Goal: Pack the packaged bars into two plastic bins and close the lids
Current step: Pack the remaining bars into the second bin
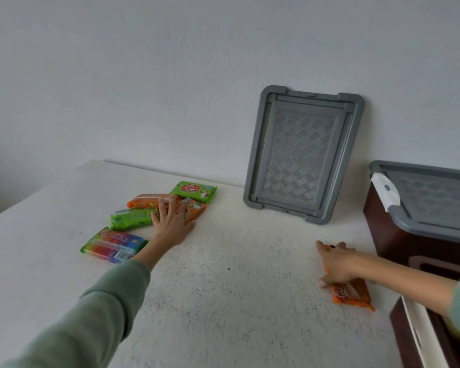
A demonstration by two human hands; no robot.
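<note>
Several packaged bars lie in a group at the left of the white table [223, 288]: a green one [194, 191], an orange one [146, 202], another green one [130, 218], a rainbow-striped one [114, 245]. My left hand [171, 221] lies flat, fingers spread, over an orange bar [197, 208]. My right hand [336, 262] grips an orange bar [352, 294] on the table near the bins. A brown bin with its grey lid on [425, 205] stands at the right. A second brown bin [420, 335] at the lower right is open.
A loose grey lid [303, 155] leans upright against the white wall behind the table. The table's left edge runs diagonally at the far left. Green sleeves cover both forearms.
</note>
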